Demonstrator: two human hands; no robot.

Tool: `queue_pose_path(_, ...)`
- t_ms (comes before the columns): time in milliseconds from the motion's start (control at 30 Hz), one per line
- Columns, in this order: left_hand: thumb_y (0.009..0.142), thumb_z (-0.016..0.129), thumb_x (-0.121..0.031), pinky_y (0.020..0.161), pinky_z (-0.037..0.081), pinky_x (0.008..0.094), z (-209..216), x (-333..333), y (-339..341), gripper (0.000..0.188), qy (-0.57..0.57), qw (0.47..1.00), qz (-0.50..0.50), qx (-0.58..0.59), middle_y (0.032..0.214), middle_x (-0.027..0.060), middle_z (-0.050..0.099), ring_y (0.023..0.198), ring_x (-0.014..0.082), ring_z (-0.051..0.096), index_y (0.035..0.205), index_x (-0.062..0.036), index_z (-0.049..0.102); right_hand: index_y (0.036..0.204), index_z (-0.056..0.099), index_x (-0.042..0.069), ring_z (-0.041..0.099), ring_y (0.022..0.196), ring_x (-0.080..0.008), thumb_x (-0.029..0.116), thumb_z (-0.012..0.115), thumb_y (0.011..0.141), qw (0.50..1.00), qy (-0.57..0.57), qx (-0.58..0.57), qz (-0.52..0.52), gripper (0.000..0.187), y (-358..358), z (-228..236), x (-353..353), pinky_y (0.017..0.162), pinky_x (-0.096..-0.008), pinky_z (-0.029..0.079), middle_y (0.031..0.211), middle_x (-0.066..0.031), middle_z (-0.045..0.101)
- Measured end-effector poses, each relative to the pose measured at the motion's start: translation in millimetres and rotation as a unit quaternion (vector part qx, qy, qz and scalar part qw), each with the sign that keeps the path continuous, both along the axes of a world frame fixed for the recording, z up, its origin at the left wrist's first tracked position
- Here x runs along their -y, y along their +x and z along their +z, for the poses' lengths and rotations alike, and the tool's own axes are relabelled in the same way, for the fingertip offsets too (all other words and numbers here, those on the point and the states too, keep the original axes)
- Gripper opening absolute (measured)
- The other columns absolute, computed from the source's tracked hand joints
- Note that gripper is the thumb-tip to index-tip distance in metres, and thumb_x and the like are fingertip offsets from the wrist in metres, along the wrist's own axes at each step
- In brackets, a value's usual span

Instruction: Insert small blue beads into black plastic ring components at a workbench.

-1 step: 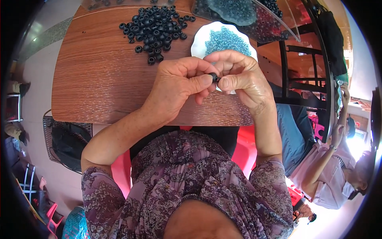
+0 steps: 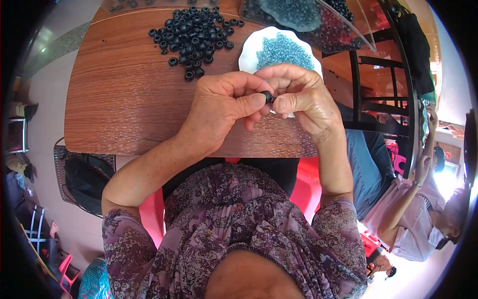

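Above the near part of the brown wooden table (image 2: 124, 109), both my hands are close together over the near edge of a white scalloped plate. My left hand (image 2: 219, 102) pinches a small round black hollow piece (image 2: 267, 96) between thumb and fingers. My right hand (image 2: 311, 99) is closed, its thumb and fingertips at the right side of that piece; whatever else they hold is hidden. Small clear bluish pieces (image 2: 281, 52) fill the white plate (image 2: 246, 60). A pile of similar black hollow pieces (image 2: 191, 37) lies on the table at the far left of my hands.
Behind the plate stands a transparent tray (image 2: 338, 37) with black pieces and a bag of clear ones. Another clear container (image 2: 149, 6) is at the far edge. To the right are a black metal rack (image 2: 383, 94) and a seated person (image 2: 398, 214). A black bag (image 2: 87, 177) sits at left.
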State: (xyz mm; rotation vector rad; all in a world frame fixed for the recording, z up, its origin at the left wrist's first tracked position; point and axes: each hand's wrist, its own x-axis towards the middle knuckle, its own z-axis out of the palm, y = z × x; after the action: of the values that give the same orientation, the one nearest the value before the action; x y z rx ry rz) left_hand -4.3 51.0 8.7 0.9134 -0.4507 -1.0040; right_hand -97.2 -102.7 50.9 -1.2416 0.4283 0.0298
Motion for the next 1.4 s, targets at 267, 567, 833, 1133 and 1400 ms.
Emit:
queue_pose_path(267,0.084,0.058,0.001,0.048,0.045,0.0201,1,-3,-5,0.012,-0.014,1.000,0.018,0.006,0.072,0.0070,0.062,0.054,0.0079,0.053,0.094,0.0056,0.062,0.095,0.063,-0.003,0.063,0.061,-0.0157,-0.007,0.068,0.067,1.000,0.002,0.001,0.000,0.029,6,-2,-5,0.047,-0.0218,0.045,0.076,-0.0107,0.066)
queue_pose_path(567,0.084,0.057,0.001,0.049,0.045,0.0199,-2,-11,1,0.009,0.034,0.999,0.005,0.027,0.072,0.0072,0.063,0.056,0.0073,0.053,0.090,0.0044,0.063,0.091,0.061,-0.005,0.061,0.059,-0.0153,-0.010,0.065,0.066,0.999,-0.014,-0.039,-0.014,0.025,11,-12,-18,0.047,-0.0222,0.047,0.075,-0.0118,0.064)
queue_pose_path(833,0.086,0.060,-0.008,0.057,0.048,0.0233,4,-22,31,0.020,0.049,0.994,-0.014,-0.095,0.082,0.0097,0.064,0.068,0.0117,0.059,0.100,0.0056,0.057,0.104,0.058,-0.003,0.061,0.073,-0.0139,-0.006,0.065,0.073,0.972,-0.207,0.068,-0.082,0.032,9,-9,-39,0.056,-0.0223,0.049,0.091,-0.0098,0.062)
queue_pose_path(1133,0.087,0.059,-0.010,0.073,0.043,0.0232,8,-14,17,0.015,0.020,0.991,0.022,-0.128,0.089,0.0044,0.061,0.081,0.0095,0.056,0.096,0.0023,0.060,0.095,0.061,-0.001,0.054,0.070,-0.0201,-0.007,0.069,0.063,0.694,-0.648,0.282,-0.135,0.034,19,-27,-44,0.060,-0.0280,0.044,0.089,-0.0112,0.061)
queue_pose_path(1400,0.088,0.057,-0.012,0.077,0.043,0.0271,3,-13,15,0.016,0.008,0.993,0.040,-0.108,0.091,0.0045,0.061,0.083,0.0111,0.056,0.096,0.0019,0.060,0.090,0.060,-0.005,0.055,0.071,-0.0267,-0.010,0.065,0.057,0.717,-0.616,0.284,-0.158,0.034,26,-31,-50,0.059,-0.0329,0.044,0.084,-0.0143,0.058)
